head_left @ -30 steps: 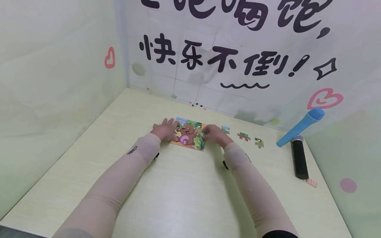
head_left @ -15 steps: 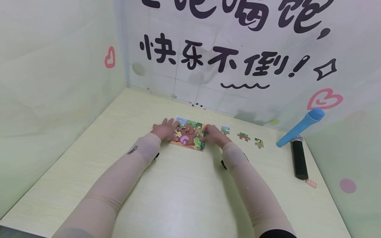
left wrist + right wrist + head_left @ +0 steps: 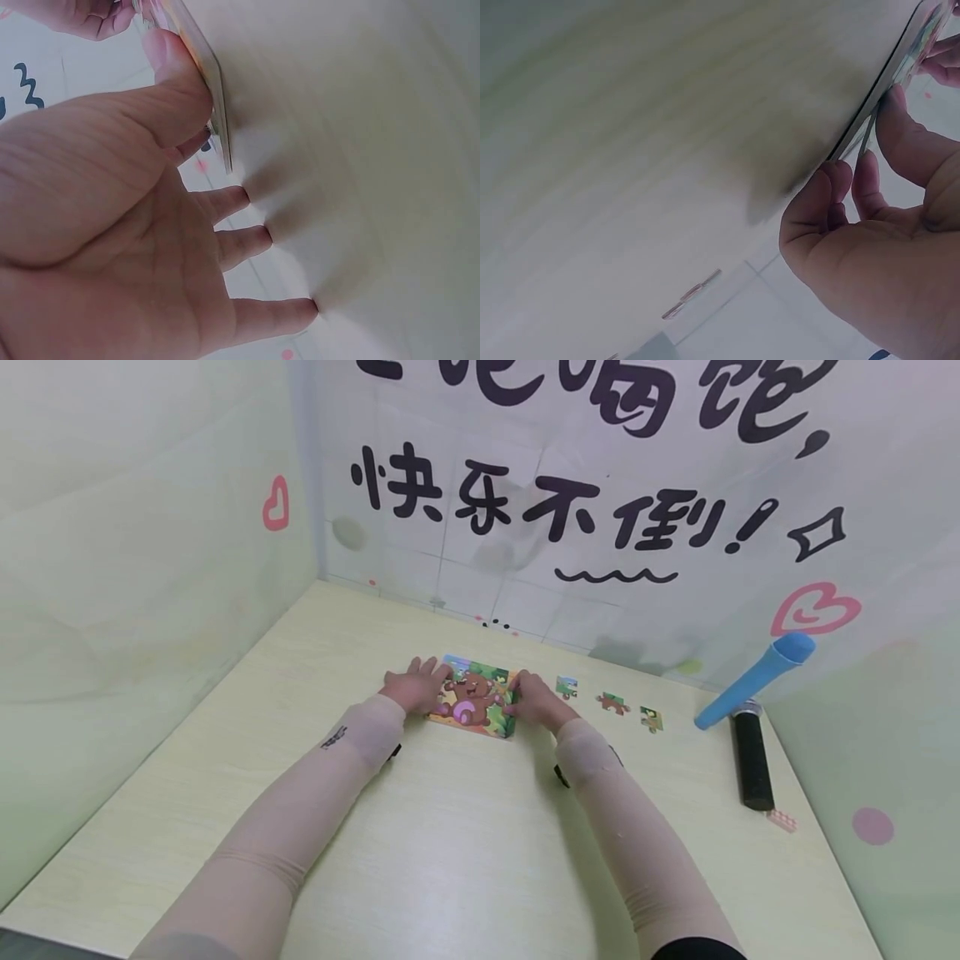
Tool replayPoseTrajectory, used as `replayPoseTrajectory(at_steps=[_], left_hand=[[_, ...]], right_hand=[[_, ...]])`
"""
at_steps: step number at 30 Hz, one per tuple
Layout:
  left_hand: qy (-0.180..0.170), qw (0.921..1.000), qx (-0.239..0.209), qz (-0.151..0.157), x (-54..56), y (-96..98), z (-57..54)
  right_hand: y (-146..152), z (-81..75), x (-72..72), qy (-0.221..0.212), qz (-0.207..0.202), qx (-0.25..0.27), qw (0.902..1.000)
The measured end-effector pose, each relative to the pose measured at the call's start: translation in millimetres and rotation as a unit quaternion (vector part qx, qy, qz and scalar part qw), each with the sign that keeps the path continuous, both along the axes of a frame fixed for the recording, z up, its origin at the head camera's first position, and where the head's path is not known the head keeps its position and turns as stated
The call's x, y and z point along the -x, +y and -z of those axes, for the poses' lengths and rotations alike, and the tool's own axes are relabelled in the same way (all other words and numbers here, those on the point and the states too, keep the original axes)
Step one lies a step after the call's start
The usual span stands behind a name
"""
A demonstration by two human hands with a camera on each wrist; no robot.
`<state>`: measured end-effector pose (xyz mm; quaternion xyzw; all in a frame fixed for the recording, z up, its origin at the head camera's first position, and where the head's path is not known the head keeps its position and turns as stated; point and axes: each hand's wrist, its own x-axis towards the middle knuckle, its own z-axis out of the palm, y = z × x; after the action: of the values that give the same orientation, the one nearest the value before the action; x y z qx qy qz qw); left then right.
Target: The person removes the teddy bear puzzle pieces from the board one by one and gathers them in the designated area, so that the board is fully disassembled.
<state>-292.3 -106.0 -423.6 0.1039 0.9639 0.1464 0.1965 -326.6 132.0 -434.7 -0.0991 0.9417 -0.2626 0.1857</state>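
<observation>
A thin jigsaw puzzle (image 3: 471, 703) with a brown bear on it lies flat near the back of the table. My left hand (image 3: 414, 687) is spread at its left edge. In the left wrist view the thumb (image 3: 176, 71) presses on the puzzle, while straight fingertips touch the table. At the puzzle's right side, my right hand (image 3: 536, 700) pinches a thin puzzle piece (image 3: 867, 135) between thumb and finger, the piece tilted up from the board's edge in the right wrist view. The piece's picture side is mostly hidden by the fingers.
To the right of the right hand lie three loose puzzle pieces: one (image 3: 567, 687), another (image 3: 613, 702) and a third (image 3: 651, 719). A blue tapered tube (image 3: 753, 683) leans over a black microphone (image 3: 752, 760) near the right edge, beside a pink studded brick (image 3: 783, 821). Printed cloth walls enclose the table.
The right hand and forearm have shifted slightly left along the puzzle's right edge. The left hand and the loose pieces stay where they were.
</observation>
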Motion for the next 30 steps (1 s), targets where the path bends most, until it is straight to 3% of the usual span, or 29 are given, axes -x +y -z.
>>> replayPoseTrajectory(at_steps=[6, 17, 23, 30], left_hand=[[-0.007, 0.9998, -0.015, -0.008, 0.9, 0.4, 1.0], [-0.029, 0.9995, -0.007, 0.014, 0.6, 1.7, 5.2], [-0.034, 0.999, -0.028, -0.004, -3.0, 1.8, 0.7], [-0.035, 0.9989, -0.031, -0.002, -4.0, 2.6, -1.6]], right_hand=[[-2.0, -3.0, -2.7, 0.001, 0.003, 0.006, 1.0], [-2.7, 3.2, -2.6, 0.018, -0.006, 0.017, 0.9997], [-3.7, 1.5, -4.0, 0.013, 0.007, 0.026, 0.9996], [-4.4, -2.1, -5.6, 0.008, 0.036, 0.049, 0.9981]])
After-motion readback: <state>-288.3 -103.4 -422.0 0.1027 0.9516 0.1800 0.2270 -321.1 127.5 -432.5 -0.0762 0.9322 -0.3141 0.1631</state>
